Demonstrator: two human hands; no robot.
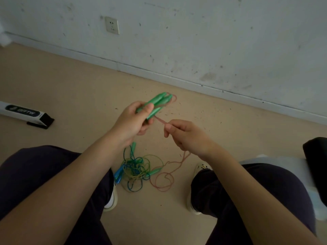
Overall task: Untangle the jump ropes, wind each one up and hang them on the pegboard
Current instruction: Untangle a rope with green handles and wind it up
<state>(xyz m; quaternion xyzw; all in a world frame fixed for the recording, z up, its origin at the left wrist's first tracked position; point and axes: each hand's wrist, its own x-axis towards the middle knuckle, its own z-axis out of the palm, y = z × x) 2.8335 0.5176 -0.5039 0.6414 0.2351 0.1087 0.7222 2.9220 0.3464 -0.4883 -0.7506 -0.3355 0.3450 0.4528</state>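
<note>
Jump ropes are what I'm sorting, and one of them, the pink rope (160,181), is up in my hands. My left hand (131,121) is wrapped around a pair of green handles (157,103), fingers curled over them, with the handle tips pointing up and away toward the wall (212,41). A loop of the pink cord shows just past those tips. From the lower end of the handles the cord runs a short way across to my right hand (185,135), which pinches it between thumb and curled fingers. Below that hand the pink cord drops to the floor (70,82) and lies in a couple of loose loops between my shoes.

Just left of those loops sits the tangle (136,168): blue, green and yellowish cords knotted together on the floor between my feet, with blue handles (118,174) at its left edge, one green handle sticking up near my left wrist and another lying at the right side of the heap, near the pink loops. I can't tell whether the pink cord is still caught in the heap.

A white box (23,112) with a dark label lies on the floor off to the left. A wall socket (112,25) is set low in the scuffed wall.
</note>
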